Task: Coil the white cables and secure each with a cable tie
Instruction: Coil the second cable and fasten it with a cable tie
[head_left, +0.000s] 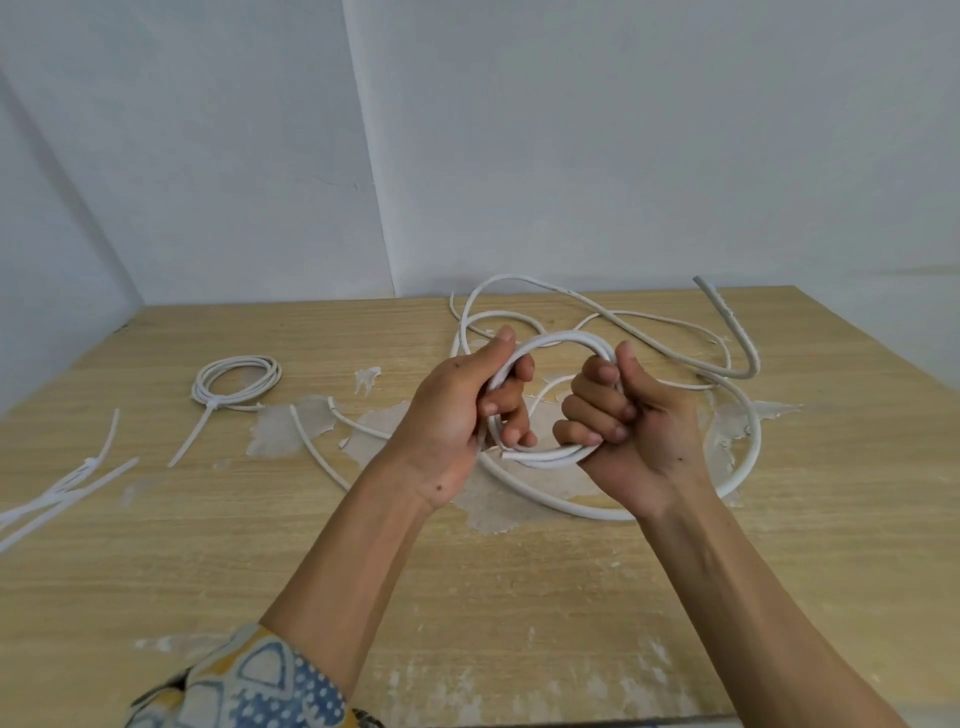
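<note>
Patterned cloth of a sleeve (249, 680), blue and yellow, lies lowest in view, and from it the bare forearm goes up to the left hand (457, 415). This hand and the right hand (634, 431) hold between them a small coil (561, 340) of thick white cable, raised above the desk (519, 597). The fingers (597, 374) of each hand are curled round the loops, one hand on each side, and a cut end shows at the bottom of the coil. The loose cable (737, 457), not yet coiled, runs on the desk under the coil, then right of it and away behind it, so the right hand is nearer to it; probably this hand must draw in the next loop. The cable looks smooth, round and rather stiff. Far left of the coil rests a tied coil (236, 379) of thinner cable, and further left lie white strips (62, 493), maybe ties. The desk is pale wood grain with patches (498, 499) where the surface has peeled off.
</note>
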